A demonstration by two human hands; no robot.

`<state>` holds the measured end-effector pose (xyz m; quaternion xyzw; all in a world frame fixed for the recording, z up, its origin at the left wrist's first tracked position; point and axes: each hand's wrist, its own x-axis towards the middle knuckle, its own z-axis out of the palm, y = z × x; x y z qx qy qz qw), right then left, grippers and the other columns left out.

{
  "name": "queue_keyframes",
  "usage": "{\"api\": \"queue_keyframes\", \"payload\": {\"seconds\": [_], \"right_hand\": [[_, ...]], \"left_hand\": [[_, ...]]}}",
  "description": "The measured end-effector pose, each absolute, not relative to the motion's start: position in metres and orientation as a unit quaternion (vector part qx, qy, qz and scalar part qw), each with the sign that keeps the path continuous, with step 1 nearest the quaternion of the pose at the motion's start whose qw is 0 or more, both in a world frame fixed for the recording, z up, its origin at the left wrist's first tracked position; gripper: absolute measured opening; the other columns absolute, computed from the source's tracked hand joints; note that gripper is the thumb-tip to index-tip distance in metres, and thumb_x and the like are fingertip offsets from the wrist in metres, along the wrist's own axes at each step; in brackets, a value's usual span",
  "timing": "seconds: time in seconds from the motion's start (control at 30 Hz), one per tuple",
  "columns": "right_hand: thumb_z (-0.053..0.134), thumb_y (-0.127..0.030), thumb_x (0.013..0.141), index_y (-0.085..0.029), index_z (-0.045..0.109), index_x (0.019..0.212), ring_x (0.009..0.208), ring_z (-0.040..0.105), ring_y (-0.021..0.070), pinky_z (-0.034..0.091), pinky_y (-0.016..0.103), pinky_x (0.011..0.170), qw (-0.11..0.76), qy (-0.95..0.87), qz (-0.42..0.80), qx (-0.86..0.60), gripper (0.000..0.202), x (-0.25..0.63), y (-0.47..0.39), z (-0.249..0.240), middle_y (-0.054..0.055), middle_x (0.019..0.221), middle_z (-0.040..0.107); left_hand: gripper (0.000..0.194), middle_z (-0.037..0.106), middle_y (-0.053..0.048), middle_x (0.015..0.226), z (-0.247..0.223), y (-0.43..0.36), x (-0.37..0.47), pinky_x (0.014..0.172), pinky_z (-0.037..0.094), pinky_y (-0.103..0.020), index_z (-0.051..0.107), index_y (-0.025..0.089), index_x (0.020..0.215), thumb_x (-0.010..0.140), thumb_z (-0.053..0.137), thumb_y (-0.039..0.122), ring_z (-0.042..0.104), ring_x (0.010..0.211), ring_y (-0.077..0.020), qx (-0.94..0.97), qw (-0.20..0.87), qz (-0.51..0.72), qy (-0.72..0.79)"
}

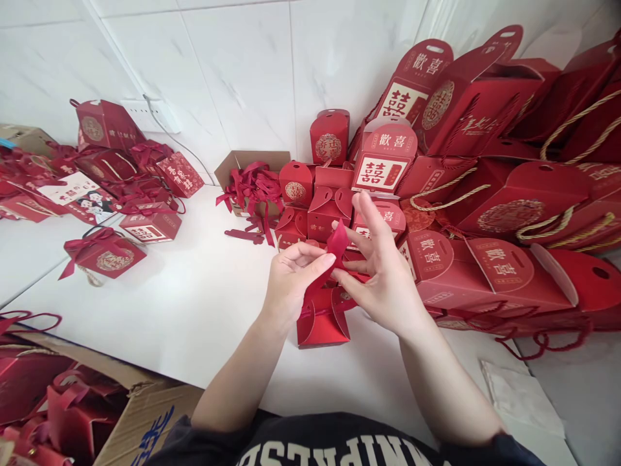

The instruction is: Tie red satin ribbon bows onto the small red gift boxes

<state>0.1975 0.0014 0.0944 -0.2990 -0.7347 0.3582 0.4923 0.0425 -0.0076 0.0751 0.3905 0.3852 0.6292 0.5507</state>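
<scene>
A small red box (323, 329) sits on the white table in front of me, with a dark red ribbon (338, 239) rising above it. My left hand (297, 275) pinches the ribbon between thumb and fingertips, just above the box. To the right of the ribbon, my right hand (383, 278) has its fingers spread, the index finger raised and other fingertips close to or touching the ribbon. Part of the box's top is hidden behind the hands and ribbon.
Red boxes with cord handles (495, 194) are stacked at the right. An open carton of ribbons (252, 188) stands by the tiled wall. Beribboned boxes (114, 259) lie at the left. A large carton (145, 414) holding red boxes is at the lower left.
</scene>
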Motion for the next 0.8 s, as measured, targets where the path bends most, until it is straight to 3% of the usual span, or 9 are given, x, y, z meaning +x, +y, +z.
{"api": "queue_keyframes", "payload": {"seconds": [0.07, 0.13, 0.23, 0.37, 0.6, 0.8], "right_hand": [[0.067, -0.02, 0.086, -0.041, 0.024, 0.153, 0.141, 0.041, 0.029, 0.053, 0.045, 0.103, 0.471, -0.752, 0.344, -0.309, 0.082, 0.203, 0.002, 0.097, 0.001, 0.16, 0.029], [0.069, -0.027, 0.087, -0.034, 0.044, 0.143, 0.133, 0.049, 0.0274, 0.05, 0.045, 0.106, 0.459, -0.746, 0.346, -0.337, 0.062, 0.208, 0.002, 0.099, 0.004, 0.148, 0.049], [0.065, -0.038, 0.092, -0.026, 0.066, 0.111, 0.103, 0.067, 0.0226, 0.055, 0.038, 0.09, 0.472, -0.699, 0.371, -0.388, 0.023, 0.211, 0.003, 0.098, 0.005, 0.115, 0.069], [0.068, -0.039, 0.09, -0.022, 0.065, 0.085, 0.078, 0.065, 0.0166, 0.052, 0.031, 0.074, 0.494, -0.675, 0.369, -0.405, 0.017, 0.207, 0.004, 0.097, 0.001, 0.086, 0.069], [0.072, -0.03, 0.087, -0.021, 0.063, 0.082, 0.081, 0.064, 0.0152, 0.052, 0.029, 0.079, 0.493, -0.685, 0.374, -0.386, 0.013, 0.205, 0.003, 0.098, 0.0, 0.087, 0.067], [0.072, -0.031, 0.087, -0.021, 0.063, 0.081, 0.074, 0.063, 0.0151, 0.051, 0.028, 0.073, 0.495, -0.685, 0.373, -0.383, 0.015, 0.205, 0.002, 0.098, 0.0, 0.081, 0.067]], "left_hand": [[0.015, 0.071, 0.002, 0.071, 0.074, -0.008, 0.041, 0.064, 0.054, -0.016, 0.071, 0.018, 0.075, 0.071, 0.084, 0.026, 0.065, 0.066, -0.007, 0.398, 0.533, 0.633, 0.396], [0.014, 0.071, 0.002, 0.071, 0.073, -0.01, 0.041, 0.066, 0.055, -0.017, 0.071, 0.018, 0.075, 0.072, 0.083, 0.025, 0.066, 0.067, -0.0074, 0.411, 0.507, 0.639, 0.407], [0.013, 0.074, 0.0, 0.077, 0.074, -0.013, 0.041, 0.074, 0.057, -0.021, 0.07, 0.018, 0.076, 0.073, 0.082, 0.022, 0.07, 0.074, -0.01, 0.453, 0.46, 0.643, 0.412], [0.01, 0.074, -0.001, 0.081, 0.077, -0.017, 0.042, 0.079, 0.059, -0.025, 0.07, 0.018, 0.077, 0.075, 0.08, 0.019, 0.071, 0.079, -0.0128, 0.506, 0.407, 0.636, 0.417], [0.012, 0.073, -0.001, 0.08, 0.079, -0.02, 0.041, 0.071, 0.059, -0.023, 0.068, 0.019, 0.082, 0.078, 0.078, 0.023, 0.071, 0.077, -0.0137, 0.519, 0.404, 0.622, 0.425], [0.02, 0.075, -0.001, 0.076, 0.084, -0.022, 0.042, 0.071, 0.056, -0.026, 0.061, 0.02, 0.088, 0.079, 0.078, 0.027, 0.072, 0.077, -0.0169, 0.499, 0.424, 0.601, 0.458]]}}
